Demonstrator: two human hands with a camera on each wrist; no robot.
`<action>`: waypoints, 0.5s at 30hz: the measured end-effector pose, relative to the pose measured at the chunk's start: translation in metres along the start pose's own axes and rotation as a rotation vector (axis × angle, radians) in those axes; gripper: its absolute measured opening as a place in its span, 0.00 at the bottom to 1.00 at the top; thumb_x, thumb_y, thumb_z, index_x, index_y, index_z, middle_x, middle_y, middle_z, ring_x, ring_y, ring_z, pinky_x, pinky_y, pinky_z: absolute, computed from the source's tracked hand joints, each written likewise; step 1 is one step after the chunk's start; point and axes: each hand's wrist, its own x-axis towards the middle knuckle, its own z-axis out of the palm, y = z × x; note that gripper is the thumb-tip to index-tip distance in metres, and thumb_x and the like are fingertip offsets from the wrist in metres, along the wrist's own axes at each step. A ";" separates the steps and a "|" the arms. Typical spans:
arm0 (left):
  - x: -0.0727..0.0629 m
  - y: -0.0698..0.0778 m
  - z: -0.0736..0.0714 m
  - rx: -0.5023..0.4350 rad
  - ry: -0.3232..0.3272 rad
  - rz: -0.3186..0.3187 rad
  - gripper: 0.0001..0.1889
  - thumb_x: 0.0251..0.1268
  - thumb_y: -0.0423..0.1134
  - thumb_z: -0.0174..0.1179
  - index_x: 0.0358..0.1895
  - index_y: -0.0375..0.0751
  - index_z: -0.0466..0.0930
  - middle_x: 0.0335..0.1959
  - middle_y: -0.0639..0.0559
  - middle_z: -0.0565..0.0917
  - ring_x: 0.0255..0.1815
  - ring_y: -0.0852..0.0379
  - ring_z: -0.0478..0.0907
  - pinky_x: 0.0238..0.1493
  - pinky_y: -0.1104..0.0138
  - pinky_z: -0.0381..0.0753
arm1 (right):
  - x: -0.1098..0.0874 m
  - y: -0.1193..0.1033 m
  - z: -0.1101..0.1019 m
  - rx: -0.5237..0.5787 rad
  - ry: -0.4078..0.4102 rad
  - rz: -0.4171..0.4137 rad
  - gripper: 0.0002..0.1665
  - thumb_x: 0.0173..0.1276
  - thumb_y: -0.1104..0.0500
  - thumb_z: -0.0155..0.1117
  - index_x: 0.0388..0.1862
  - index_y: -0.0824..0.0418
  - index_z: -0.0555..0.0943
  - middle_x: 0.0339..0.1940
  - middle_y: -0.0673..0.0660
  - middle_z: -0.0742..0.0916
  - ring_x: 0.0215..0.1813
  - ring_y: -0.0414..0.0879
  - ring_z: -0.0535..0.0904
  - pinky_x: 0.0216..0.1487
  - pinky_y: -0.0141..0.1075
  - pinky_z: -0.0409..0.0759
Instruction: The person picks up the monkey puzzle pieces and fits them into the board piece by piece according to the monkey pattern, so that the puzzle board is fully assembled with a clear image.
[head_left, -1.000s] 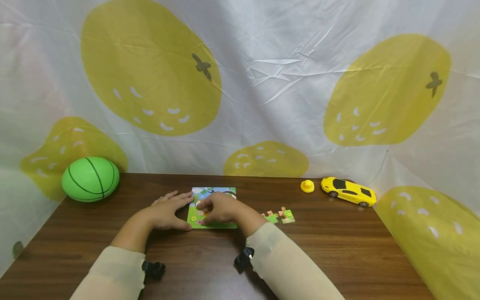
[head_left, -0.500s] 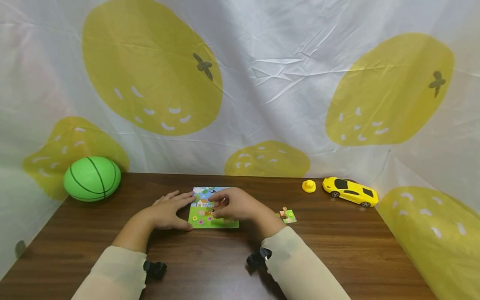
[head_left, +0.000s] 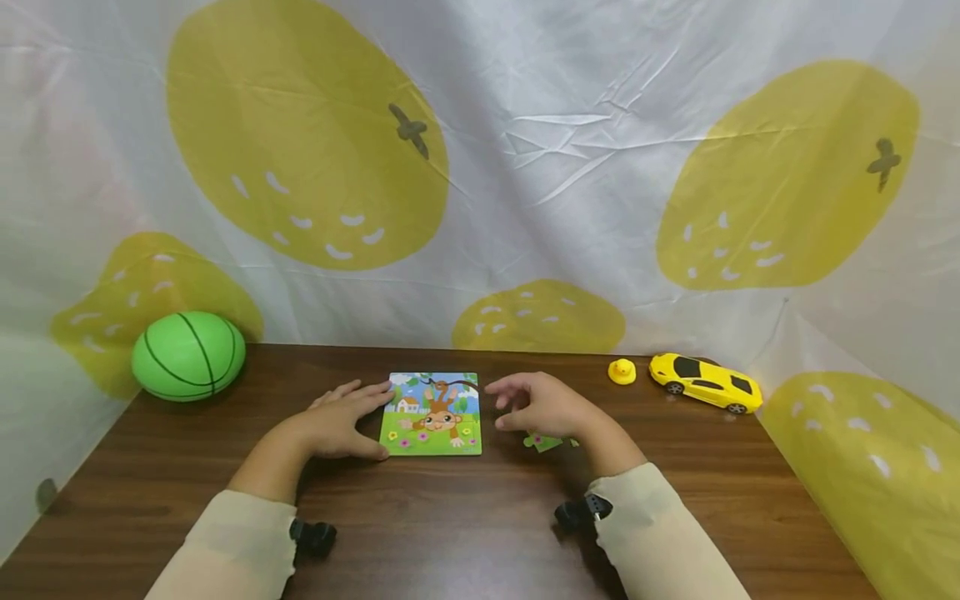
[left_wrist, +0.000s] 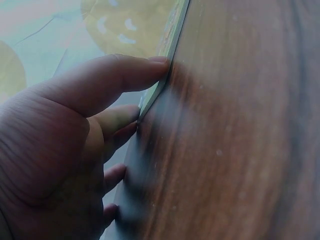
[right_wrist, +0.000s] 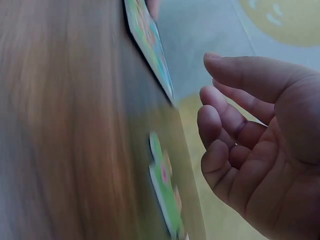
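A square picture puzzle (head_left: 433,417) with an upside-down monkey, a house and flowers lies flat on the wooden table. My left hand (head_left: 330,423) rests at its left side, thumb on the near corner and index fingertip farther up that side. In the left wrist view the thumb touches the edge of the puzzle (left_wrist: 173,47). Just right of the puzzle, my right hand (head_left: 551,408) hovers with loosely bent fingers and nothing in them. Below it lies a loose green puzzle piece (right_wrist: 167,190), partly hidden by the hand in the head view.
At the back left sits a green ball (head_left: 189,357) with black lines. A small yellow rubber duck (head_left: 622,372) and a yellow toy car (head_left: 705,383) stand at the back right. A white curtain (head_left: 525,208) with yellow fruit prints hangs behind the table.
My right hand has moved right, off the puzzle to above the loose pieces, uncovering the monkey picture. The left hand stays at the puzzle's left side.
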 end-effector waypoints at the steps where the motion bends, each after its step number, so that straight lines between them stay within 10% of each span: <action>1: 0.000 0.000 0.000 0.004 -0.002 -0.002 0.55 0.57 0.65 0.74 0.87 0.55 0.58 0.91 0.52 0.54 0.91 0.30 0.41 0.82 0.24 0.42 | -0.003 0.004 -0.003 0.000 0.008 0.011 0.32 0.67 0.56 0.79 0.69 0.56 0.84 0.51 0.54 0.88 0.41 0.44 0.81 0.37 0.35 0.84; 15: -0.001 0.002 -0.002 0.005 -0.004 -0.025 0.55 0.57 0.65 0.74 0.87 0.57 0.58 0.91 0.53 0.54 0.91 0.31 0.42 0.83 0.25 0.42 | -0.027 0.044 -0.033 -0.013 0.033 0.072 0.27 0.65 0.57 0.81 0.63 0.57 0.86 0.52 0.57 0.89 0.44 0.46 0.84 0.48 0.39 0.83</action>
